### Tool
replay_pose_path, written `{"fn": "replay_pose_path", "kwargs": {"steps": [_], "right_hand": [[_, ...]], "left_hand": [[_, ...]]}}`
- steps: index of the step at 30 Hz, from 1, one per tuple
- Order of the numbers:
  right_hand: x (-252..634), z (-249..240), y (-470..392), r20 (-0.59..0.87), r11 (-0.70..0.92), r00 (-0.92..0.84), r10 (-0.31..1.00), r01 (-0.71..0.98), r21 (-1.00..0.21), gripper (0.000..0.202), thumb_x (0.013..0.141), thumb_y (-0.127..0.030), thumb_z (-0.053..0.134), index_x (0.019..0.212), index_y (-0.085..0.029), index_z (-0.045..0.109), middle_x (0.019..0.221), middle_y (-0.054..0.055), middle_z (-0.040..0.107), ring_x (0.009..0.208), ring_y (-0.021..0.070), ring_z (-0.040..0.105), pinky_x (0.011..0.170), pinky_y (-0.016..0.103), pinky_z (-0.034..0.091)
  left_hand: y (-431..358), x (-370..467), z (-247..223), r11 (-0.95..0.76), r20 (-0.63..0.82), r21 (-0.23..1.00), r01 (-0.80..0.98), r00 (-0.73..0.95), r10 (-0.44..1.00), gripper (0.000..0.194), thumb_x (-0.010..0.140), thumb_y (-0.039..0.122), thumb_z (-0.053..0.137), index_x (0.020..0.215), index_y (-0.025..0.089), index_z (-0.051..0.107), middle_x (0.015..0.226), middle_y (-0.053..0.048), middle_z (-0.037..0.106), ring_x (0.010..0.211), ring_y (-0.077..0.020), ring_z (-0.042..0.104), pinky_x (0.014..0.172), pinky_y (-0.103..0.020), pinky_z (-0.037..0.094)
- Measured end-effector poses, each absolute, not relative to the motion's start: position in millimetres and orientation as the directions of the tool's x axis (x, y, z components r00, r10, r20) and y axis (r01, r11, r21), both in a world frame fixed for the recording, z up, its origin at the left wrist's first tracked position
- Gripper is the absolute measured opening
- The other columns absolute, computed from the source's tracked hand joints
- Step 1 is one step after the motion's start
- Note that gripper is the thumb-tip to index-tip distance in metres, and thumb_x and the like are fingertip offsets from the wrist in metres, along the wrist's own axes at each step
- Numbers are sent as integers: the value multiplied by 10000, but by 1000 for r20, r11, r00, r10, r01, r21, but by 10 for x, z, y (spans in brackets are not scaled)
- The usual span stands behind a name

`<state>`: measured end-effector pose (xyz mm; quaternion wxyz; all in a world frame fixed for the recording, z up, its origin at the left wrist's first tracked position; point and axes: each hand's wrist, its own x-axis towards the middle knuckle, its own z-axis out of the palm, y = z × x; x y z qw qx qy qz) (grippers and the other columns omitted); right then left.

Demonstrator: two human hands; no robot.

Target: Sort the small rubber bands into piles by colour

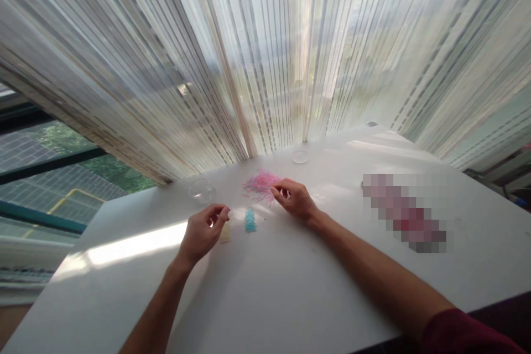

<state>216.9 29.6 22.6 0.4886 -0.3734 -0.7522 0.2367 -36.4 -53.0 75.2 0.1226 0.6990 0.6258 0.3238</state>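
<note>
A loose heap of thin pink strips [260, 181], with some bluish ones among them, lies in the middle of the white table. At its right edge is my right hand [295, 200], thumb and fingers pinched together; what they hold, if anything, is too small to make out. My left hand [206, 230] is also closed in a pinch, lower and to the left, and I cannot tell what is in it. Just beside its fingertips lies a pale yellow row of small pieces [225, 233], partly covered by the hand. A light blue row of small pieces [250, 221] lies between my hands.
A clear round container [201, 192] stands left of the heap, and a clear round lid-like disc [300, 157] lies behind it. A blurred-out reddish object [404, 215] is on the right of the table [265, 293]. Striped curtains [274, 55] hang along the back edge.
</note>
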Motion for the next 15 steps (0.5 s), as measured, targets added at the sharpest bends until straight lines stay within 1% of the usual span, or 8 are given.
{"fn": "replay_pose_path", "kwargs": {"steps": [3,6,8,10,12,15], "right_hand": [[2095,259,138,564,704,-433,703,308,-640,209,927,-265,518,812,-196,678,741,21,647,618,122,532,645,234,446],[2042,296,-28,510,777,-617,600,295,-557,165,913,-232,541,833,-194,680,756,28,641,653,129,549,643,230,429],[2027,319,-111,448,801,-703,553,299,-519,132,901,-205,557,850,-191,679,758,28,637,666,133,552,645,233,421],[2022,335,-161,387,814,-759,524,313,-490,112,896,-194,570,867,-197,678,770,30,638,685,139,559,648,238,414],[2017,342,-184,347,820,-787,510,324,-471,104,896,-191,576,881,-202,678,778,32,635,698,143,563,648,242,408],[1999,334,-190,321,821,-801,506,332,-465,95,897,-193,583,877,-199,675,784,34,627,694,142,561,641,245,403]], "left_hand": [[-657,-467,638,-171,333,603,779,-51,941,310,902,434,555,831,190,732,726,-26,739,581,-136,600,554,-228,477],[-710,-530,533,-183,360,649,738,-87,929,283,887,429,591,892,200,757,801,-36,756,569,-120,572,542,-219,477],[-733,-558,488,-212,364,692,690,-81,928,264,870,425,625,926,211,767,860,-42,758,557,-105,538,516,-208,466],[-761,-574,461,-234,352,740,631,-65,934,243,854,415,652,927,216,771,866,-43,750,552,-97,513,490,-198,448],[-793,-577,445,-236,329,770,592,-53,943,220,844,400,669,900,214,771,804,-33,735,543,-93,502,478,-192,434],[-847,-542,422,-227,308,767,600,-34,951,186,846,378,678,871,215,765,725,-12,716,533,-91,509,489,-191,436]]}}
